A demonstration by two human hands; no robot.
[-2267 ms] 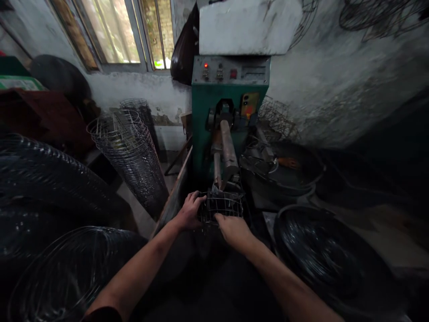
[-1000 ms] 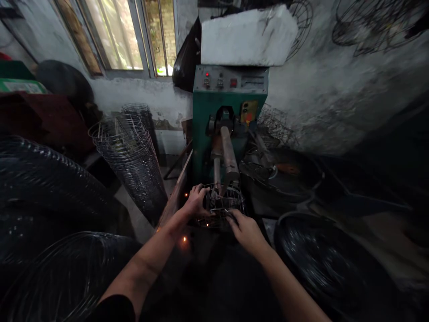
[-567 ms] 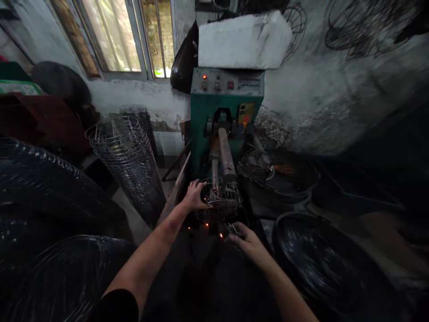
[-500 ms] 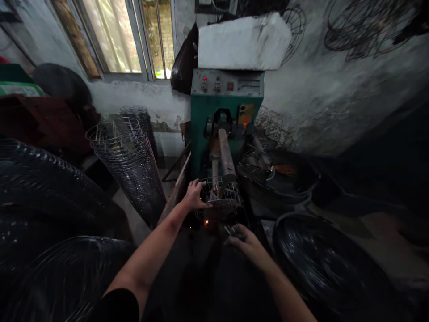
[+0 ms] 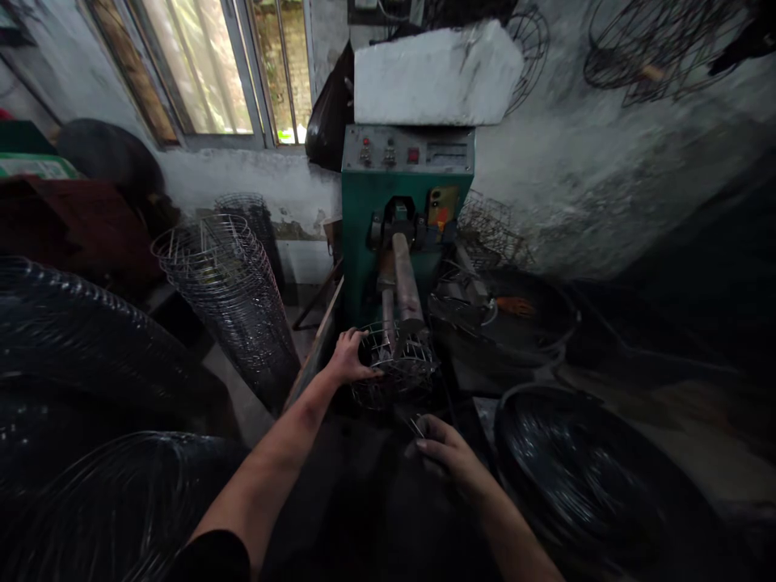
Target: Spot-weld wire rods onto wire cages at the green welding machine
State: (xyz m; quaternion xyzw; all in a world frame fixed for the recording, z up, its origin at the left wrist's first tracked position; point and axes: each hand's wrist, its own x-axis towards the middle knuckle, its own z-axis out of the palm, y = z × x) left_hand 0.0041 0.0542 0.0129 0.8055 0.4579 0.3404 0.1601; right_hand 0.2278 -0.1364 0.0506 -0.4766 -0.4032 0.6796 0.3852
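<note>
A round wire basket frame [image 5: 403, 368] surrounds the lower arm of a green machine [image 5: 364, 218], below its thick upper metal arm [image 5: 407, 283]. My left hand [image 5: 350, 357] grips the basket frame's left side, thumb and fingers curved around its wires. Lower and to the right, my right hand [image 5: 440, 443] is closed on short thin metal wires [image 5: 417, 426] that stick out from its fingertips. These wires are apart from the basket frame.
A tall stack of wire rings [image 5: 236, 299] leans at the left. Coils of dark wire [image 5: 570, 453] lie at the right, near a round black tub [image 5: 561, 347] with an orange glove [image 5: 514, 305]. A white block [image 5: 436, 77] rests on the machine.
The sparks below the basket frame are gone. The basket frame is slightly tilted differently. My right hand has moved a little lower, and my left hand keeps its hold.
</note>
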